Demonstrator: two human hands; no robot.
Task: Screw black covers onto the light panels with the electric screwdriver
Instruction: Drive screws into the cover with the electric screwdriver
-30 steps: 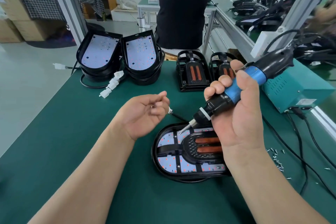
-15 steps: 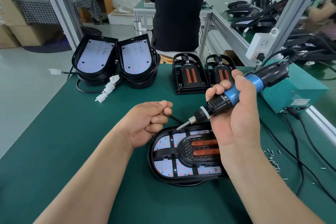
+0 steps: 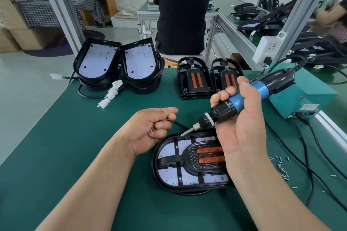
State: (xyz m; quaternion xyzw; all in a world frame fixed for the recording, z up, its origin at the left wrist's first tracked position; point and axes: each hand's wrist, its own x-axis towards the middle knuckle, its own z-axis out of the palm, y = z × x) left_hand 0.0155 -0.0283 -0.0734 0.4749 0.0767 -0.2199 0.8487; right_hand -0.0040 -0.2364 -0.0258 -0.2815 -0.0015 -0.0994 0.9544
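Note:
A light panel (image 3: 170, 174) with red-dotted LEDs lies on the green table, close in front of me. A black cover (image 3: 189, 157) with two orange bars sits on it. My right hand (image 3: 242, 127) grips the blue and black electric screwdriver (image 3: 236, 102), tilted down to the left. Its bit tip (image 3: 182, 134) is at the panel's far left rim. My left hand (image 3: 152, 129) hovers just left of the panel, fingers curled in a loose fist round small screws, with a metal glint showing between the fingers.
Two stacks of bare light panels (image 3: 97, 60) lean at the back left, with white connectors (image 3: 109, 95) beside them. Two stacks of black covers (image 3: 195, 80) stand at the back centre. A teal power box (image 3: 302, 99), cables and loose screws (image 3: 281, 167) lie to the right. A person (image 3: 180, 22) stands behind the table.
My left hand has closed from a half-open pinch into a loose fist and sunk toward the panel's left edge. The screwdriver has kept its tilt, with its tip at the panel's rim.

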